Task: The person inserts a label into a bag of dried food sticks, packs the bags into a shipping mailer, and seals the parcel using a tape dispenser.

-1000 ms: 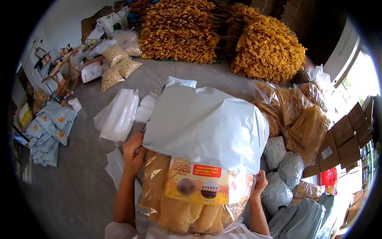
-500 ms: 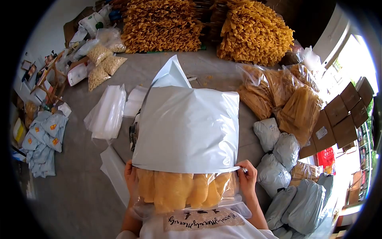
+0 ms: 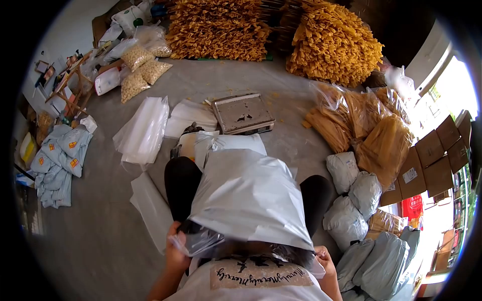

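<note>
A large pale grey plastic mailer bag (image 3: 251, 193) lies over my lap with its mouth toward my body. Clear plastic film (image 3: 208, 243) shows at that mouth, and the yellow-brown contents are mostly hidden inside. My left hand (image 3: 176, 251) is closed on the clear film by the mailer's left corner. At the right corner, my right hand (image 3: 325, 261) is closed on the mailer's edge, its fingertips partly hidden. Beyond the mailer's far end, more pale mailers (image 3: 231, 140) lie before a flat-topped scale (image 3: 244, 111) on the floor.
Clear plastic bags (image 3: 143, 130) lie on the floor at left, near a pile of labelled grey parcels (image 3: 60, 160). To the right are packed grey parcels (image 3: 346, 220), bags of yellow-brown pieces (image 3: 384, 145) and cardboard boxes (image 3: 419, 163). Tall yellow stacks (image 3: 334, 45) stand behind.
The mailer has come down and toward my body, covering the yellow-brown contents and revealing the scale and my knees. Both hands have moved lower; my left hand now grips clear film.
</note>
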